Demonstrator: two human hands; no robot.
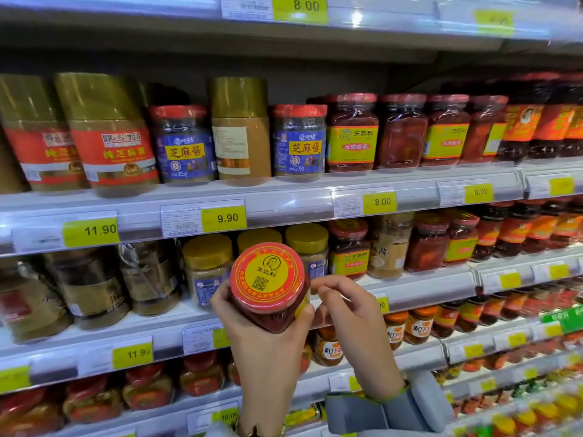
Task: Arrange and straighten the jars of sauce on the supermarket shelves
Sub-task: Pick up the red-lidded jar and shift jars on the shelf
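Two hands up in front of the shelves, one red-lidded jar (268, 288) between them. Left hand (268, 335) wrapped round the jar's dark red body from below, thumb up the left side, fingers (304, 313) curled over the right edge: a firm grasp on the jar. Right hand (350, 313) just beside the jar on its right, fingers bent inward, fingertips (315, 283) at or almost at the lid's rim; cannot tell whether touching or gripping. Grey cuff (394, 405) at the right wrist.

Jar held off the shelves, tilted so the lid faces the camera: red ring, yellow centre, printed code. Level with the second visible shelf (410, 288), in front of the yellow-lidded jars (208, 266) standing there.

Upper stocked shelf (284, 197), left to right: gold-capped jars (107, 134) with red labels, leaning a little; a blue-label jar (184, 146); one gold-capped jar (241, 134) turned with its back label outward; another blue-label jar (298, 143); then red jars (351, 134) with yellow labels, one of them (402, 134) showing no label to the front. More red-labelled jars (536, 121) farther right, blurred.

Yellow price tags (224, 218) along the shelf rails: 11.90, 9.90, 8.00. Lower shelves packed with orange-and-red jars (419, 326), too blurred for detail.
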